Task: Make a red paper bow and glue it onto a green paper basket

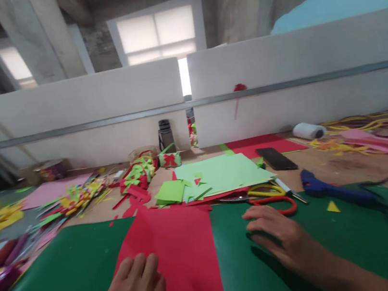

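Head view, with the clock centred on the red sheet (187, 248) and twelve pointing away from you: the sheet lies in front of you on the green mat (47, 284), which covers the near part of the worktop (349, 161). Your left hand (133, 286) is at eight o'clock, its fingers curled under over the sheet's left side. That placing would suit steadying the paper, but whether the fingertips pinch it you cannot tell, since the knuckles hide them. Your right hand (282, 237) is at three o'clock, off the sheet, fingers loosely bent and parted from the thumb, nothing visible in its grasp. The shadow below suggests it is raised above the mat.

Just beyond those fingers, at two o'clock, are the scissors (294, 205), their loops red and yellow and turned toward your right side, probably for easy reach. A blue tool (335, 187) lies further right, perhaps to keep its cord away from the sheet. At one o'clock the light green paper (226, 167) is stacked flat, likely to keep it tidy, with small offcuts on top. Red cut-outs (139, 197) lie at eleven.
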`<action>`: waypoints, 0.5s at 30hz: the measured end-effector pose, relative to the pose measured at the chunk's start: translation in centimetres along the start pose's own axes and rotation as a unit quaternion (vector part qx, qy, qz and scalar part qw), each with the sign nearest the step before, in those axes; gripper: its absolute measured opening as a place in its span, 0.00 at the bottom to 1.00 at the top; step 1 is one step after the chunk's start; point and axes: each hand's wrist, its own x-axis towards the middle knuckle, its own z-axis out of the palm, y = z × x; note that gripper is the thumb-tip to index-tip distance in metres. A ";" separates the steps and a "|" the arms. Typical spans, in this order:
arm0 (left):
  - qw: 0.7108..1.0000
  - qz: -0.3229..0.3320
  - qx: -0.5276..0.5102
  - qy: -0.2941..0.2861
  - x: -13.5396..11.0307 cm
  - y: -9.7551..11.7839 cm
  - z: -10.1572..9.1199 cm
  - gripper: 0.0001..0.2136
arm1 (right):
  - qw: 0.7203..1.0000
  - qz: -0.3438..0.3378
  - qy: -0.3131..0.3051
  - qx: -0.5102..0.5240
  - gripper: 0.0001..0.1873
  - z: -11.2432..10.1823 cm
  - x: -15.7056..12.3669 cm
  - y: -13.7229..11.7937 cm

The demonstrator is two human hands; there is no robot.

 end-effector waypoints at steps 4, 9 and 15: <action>0.987 -0.096 0.111 -0.068 -0.1 -2.6 -1.7 0.16 | 0.999 0.002 -0.045 0.014 0.05 0.3 0.1 0.3; 0.957 -0.180 0.192 -0.119 -0.3 -8.8 -0.4 0.16 | 0.997 0.027 -0.078 0.014 0.05 0.3 0.5 -0.1; 0.989 -0.145 0.020 -0.013 -0.2 -12.2 1.9 0.18 | 0.993 0.053 -0.103 0.026 0.05 0.6 1.0 -0.7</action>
